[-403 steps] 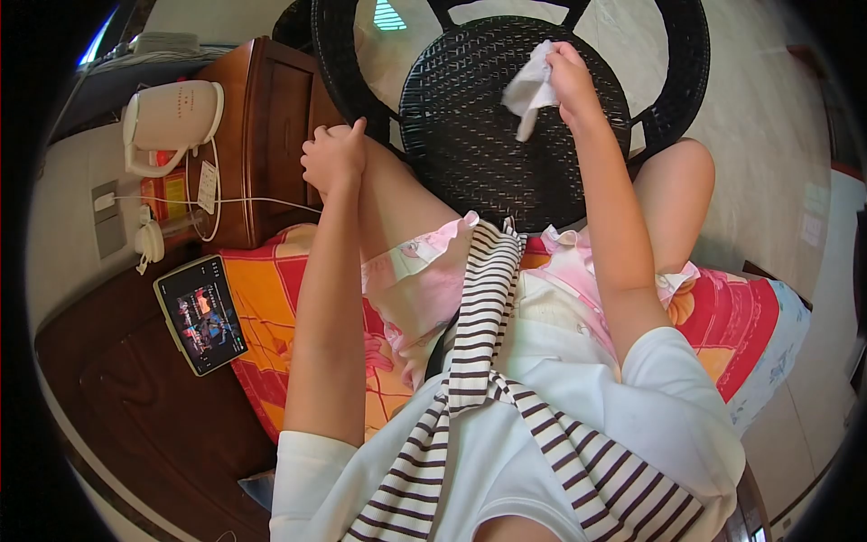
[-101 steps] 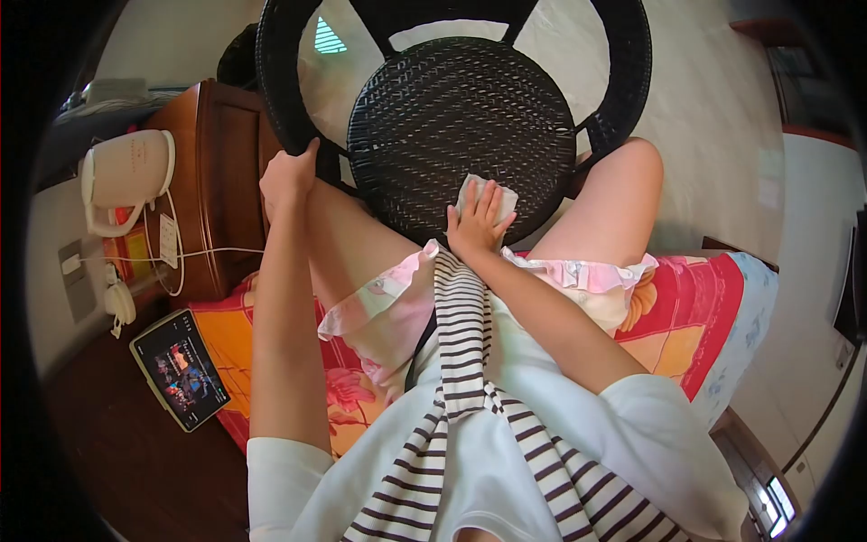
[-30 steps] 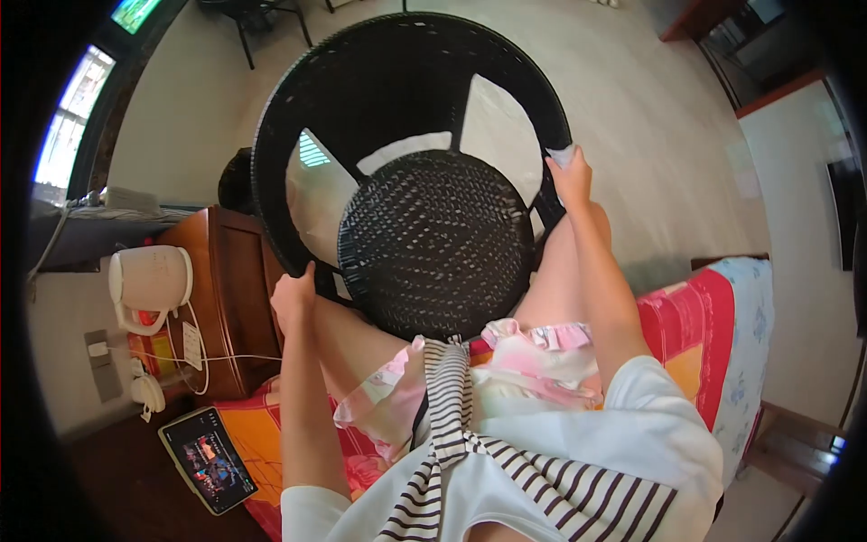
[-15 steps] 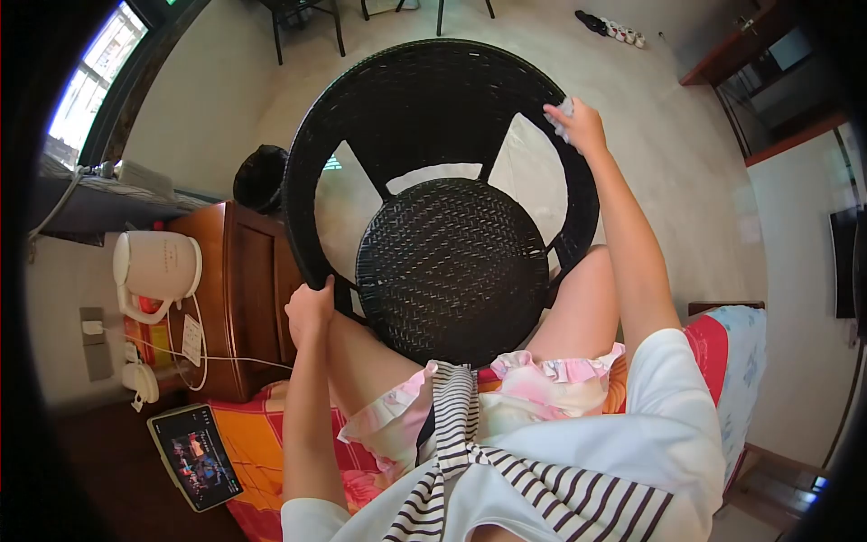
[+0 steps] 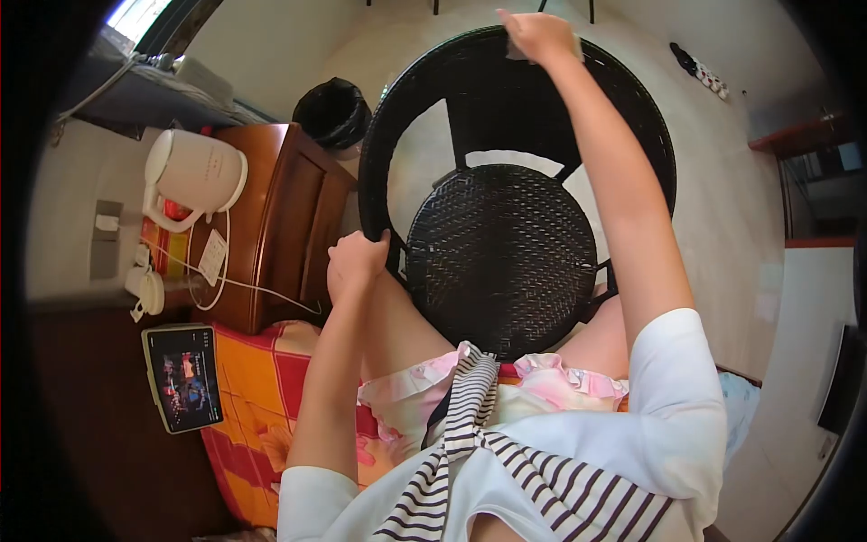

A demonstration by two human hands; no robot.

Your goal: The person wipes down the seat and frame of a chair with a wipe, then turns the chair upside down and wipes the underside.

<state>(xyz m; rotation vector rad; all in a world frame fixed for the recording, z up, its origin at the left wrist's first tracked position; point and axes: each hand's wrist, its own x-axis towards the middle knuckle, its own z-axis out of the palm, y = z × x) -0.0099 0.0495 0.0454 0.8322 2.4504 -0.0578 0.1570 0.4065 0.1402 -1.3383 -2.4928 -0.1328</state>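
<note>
In front of me, between my knees, stands a black woven chair [image 5: 501, 262] with a round seat and a curved backrest that runs into its arms. My left hand [image 5: 355, 262] is closed around the front end of its left arm. Stretched far forward, my right hand [image 5: 545, 38] presses a greyish cloth [image 5: 516, 51] against the top rim of the backrest. Most of the cloth is hidden under the fingers. My right forearm crosses over the chair's right side.
On my left is a wooden cabinet [image 5: 284, 226], with a white kettle [image 5: 200, 173] and a cable beside it. A black-lined bin [image 5: 332, 113] stands behind the cabinet. A tablet [image 5: 185, 378] rests by the patterned bedding [image 5: 248, 384]. Shoes [image 5: 700, 70] lie on the floor at the far right.
My right hand has moved with the cloth from the backrest's right side forward and left to its top. My left hand stays on the chair arm. The whole view has shifted.
</note>
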